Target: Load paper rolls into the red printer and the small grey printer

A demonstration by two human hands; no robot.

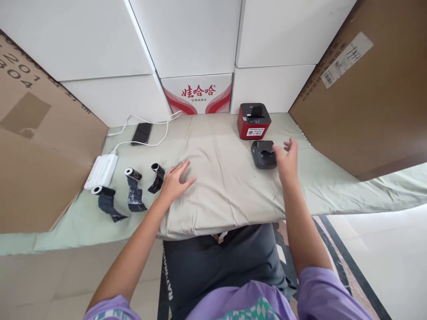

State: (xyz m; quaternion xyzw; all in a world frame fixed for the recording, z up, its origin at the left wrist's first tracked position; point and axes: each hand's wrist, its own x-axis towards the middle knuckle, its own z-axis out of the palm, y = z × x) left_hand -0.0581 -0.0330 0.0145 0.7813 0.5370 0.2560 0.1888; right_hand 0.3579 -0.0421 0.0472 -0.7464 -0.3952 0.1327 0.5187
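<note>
My left hand [176, 183] rests on the cloth with its fingers spread and nothing in it. Just left of it stands a small roll of black paper [156, 178] with a loose tail. My right hand [287, 161] is raised at the right side of a small black portable printer [264, 154], thumb and fingers apart. Whether the thumb touches the printer, I cannot tell. Behind that printer sits a red and black label printer [254, 122], a dark strip sticking up from its top slot.
Two more dark paper rolls, a middle roll [135, 189] and a left roll [108, 202], lie near a white power strip [102, 171]. A black phone [142, 134] and white cable [167, 129] are behind. White boxes [200, 95] and brown cartons [373, 98] wall the table.
</note>
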